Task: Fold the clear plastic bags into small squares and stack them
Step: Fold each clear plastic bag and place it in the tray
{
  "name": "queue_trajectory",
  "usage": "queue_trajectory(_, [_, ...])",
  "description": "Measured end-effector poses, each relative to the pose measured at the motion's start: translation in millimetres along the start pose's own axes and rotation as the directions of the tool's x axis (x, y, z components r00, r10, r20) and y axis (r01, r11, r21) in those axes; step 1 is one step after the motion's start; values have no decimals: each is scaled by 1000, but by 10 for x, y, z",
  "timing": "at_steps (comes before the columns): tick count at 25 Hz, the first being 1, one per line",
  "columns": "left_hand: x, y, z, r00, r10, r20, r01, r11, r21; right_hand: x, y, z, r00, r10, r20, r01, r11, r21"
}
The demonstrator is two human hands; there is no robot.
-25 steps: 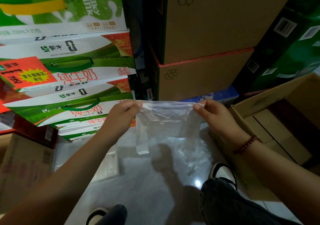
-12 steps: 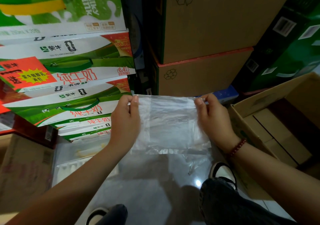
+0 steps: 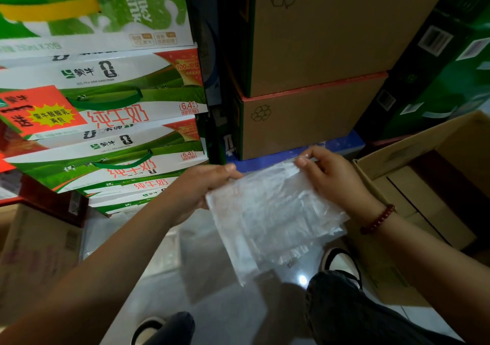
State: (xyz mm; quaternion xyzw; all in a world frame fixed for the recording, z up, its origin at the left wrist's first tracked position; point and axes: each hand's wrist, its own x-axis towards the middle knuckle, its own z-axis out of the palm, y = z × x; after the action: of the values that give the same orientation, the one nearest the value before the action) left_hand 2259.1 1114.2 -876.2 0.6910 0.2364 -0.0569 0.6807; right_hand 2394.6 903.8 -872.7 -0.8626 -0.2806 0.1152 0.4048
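A clear plastic bag (image 3: 267, 217) is held in the air between my two hands, tilted and lying flatter than upright, with its lower corner hanging toward the floor. My left hand (image 3: 201, 188) grips the bag's upper left edge. My right hand (image 3: 331, 175) pinches the upper right corner between thumb and fingers; a red bead bracelet is on that wrist. The bag looks doubled into several layers.
Green and white milk cartons (image 3: 111, 122) are stacked at the left. Brown cardboard boxes (image 3: 313, 124) stand straight ahead on a blue box (image 3: 267, 161). An open cardboard box (image 3: 434, 175) sits at the right. My shoes (image 3: 342, 262) rest on the glossy floor (image 3: 212, 291).
The bag hung upright and stretched between both hands; now it is tipped over toward flat and lowered, with my hands lower and the right hand shifted further right.
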Motion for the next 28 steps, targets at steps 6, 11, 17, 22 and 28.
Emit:
queue_trajectory(6, [-65,73,139,939,-141,313,60,966,253,-58,-125,64,964,-43,261,25,997,72])
queue_trajectory(11, [-100,86,189,976,-89,200,80,995,54,-35,38,55,815,202,542,-493,734,467])
queue_trajectory(17, [-58,10,265,993,-94,-76,63,937,-343,-78,110,63,744,82,663,-659,255,707])
queue_trajectory(22, [-81,-36,428,942,33,-335,-90,984,-157,-132,-42,204,841,215,496,-499,661,560])
queue_trajectory(28, [-105,-21,515,937,18,-348,-86,980,-181,-124,-61,341,867,229,442,-438,773,459])
